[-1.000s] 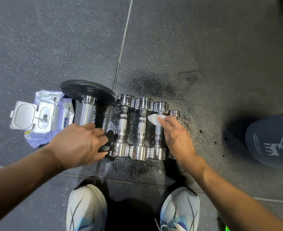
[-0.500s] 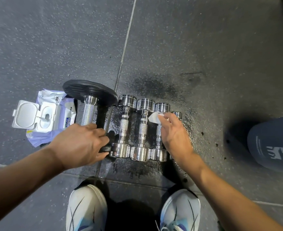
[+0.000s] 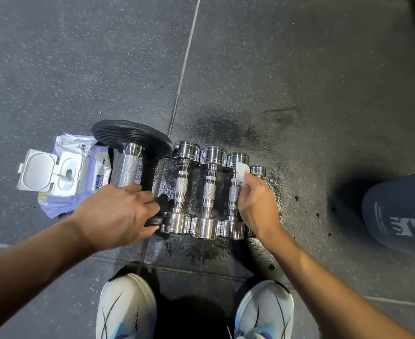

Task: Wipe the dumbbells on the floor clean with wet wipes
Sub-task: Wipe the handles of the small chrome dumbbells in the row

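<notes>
Floor [image 3: 299, 69], speckled dark rubber, wet beneath my grips: right hand [image 3: 256, 204] pinching wet wipe [image 3: 242, 170] against chrome dumbbell [image 3: 234, 192]; left hand [image 3: 118, 214] clasping black-plate dumbbell [image 3: 130, 165]

Both forearms reached forward and down. The left hand [image 3: 114, 216] lay palm down, fingers curled around the near end of the black-plated dumbbell [image 3: 133, 152]. The right hand [image 3: 256, 204] pinched a wet wipe [image 3: 241, 172] between thumb and fingertips.

dumbbells [image 3: 207, 192] packed touching, floor [image 3: 299, 69] beyond open
</notes>
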A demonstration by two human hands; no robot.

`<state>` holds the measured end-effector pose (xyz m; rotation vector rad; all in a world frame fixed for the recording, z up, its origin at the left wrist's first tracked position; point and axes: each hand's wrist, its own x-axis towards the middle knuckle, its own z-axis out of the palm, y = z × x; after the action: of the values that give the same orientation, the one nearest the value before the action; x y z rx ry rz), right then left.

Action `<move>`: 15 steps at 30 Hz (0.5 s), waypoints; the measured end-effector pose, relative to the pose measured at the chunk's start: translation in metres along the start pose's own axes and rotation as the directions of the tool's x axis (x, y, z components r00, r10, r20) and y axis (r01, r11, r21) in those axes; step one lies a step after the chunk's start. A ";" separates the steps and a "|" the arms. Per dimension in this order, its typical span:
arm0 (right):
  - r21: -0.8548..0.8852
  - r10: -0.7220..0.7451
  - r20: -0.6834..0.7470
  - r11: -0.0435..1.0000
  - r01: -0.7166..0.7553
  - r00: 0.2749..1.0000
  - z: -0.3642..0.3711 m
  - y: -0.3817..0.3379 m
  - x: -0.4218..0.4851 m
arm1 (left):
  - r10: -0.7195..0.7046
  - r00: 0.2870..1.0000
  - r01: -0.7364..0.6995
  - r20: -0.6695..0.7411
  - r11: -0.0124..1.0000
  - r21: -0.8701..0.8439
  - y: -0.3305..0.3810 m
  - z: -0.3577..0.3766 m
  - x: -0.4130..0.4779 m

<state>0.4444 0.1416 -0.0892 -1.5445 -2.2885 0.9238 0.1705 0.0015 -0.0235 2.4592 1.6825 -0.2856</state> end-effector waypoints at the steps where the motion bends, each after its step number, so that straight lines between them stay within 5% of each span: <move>1: 0.061 0.004 0.000 0.998 -0.004 1.000 -0.003 0.001 0.000 | 0.002 1.000 -0.002 -0.003 1.000 0.003 0.000 0.000 0.000; 8: -0.337 -0.251 0.076 0.904 0.262 0.965 -0.008 0.015 0.004 | -0.004 1.000 0.004 -0.028 1.000 -0.008 0.000 0.002 0.000; 15: -0.356 -0.234 0.158 0.893 0.277 0.959 -0.011 0.021 0.009 | -0.005 0.999 0.005 -0.033 1.000 -0.011 0.000 0.003 0.000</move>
<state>0.4620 0.1590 -0.0945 -1.2915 -2.7933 0.5354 0.1702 0.0012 -0.0260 2.4653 1.6991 -0.2365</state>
